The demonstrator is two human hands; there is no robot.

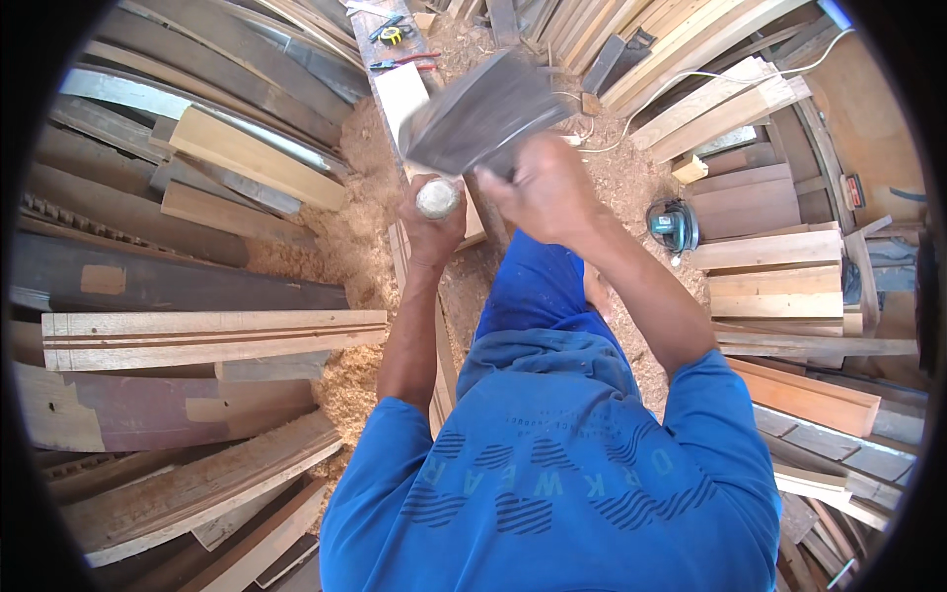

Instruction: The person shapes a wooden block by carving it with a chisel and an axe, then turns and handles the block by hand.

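Observation:
My right hand (543,192) is closed round a mallet (483,113) with a big dark block-shaped head. The mallet is smeared by motion and sits in the air just above and beyond my left hand. My left hand (434,222) grips an upright chisel (437,198); only the round, pale, worn end of its handle shows, and its blade is hidden below. Under my hands runs a pale wooden board (400,94), partly covered by the mallet. Beyond it lie red-handled pliers (404,62) and a yellow tape measure (392,36).
Stacked planks line the left (217,335) and the right (774,281). Wood shavings (360,395) cover the floor. A green power tool (673,229) stands on the right, and a white cable (681,77) crosses at the far right. My legs (533,286) are close below my hands.

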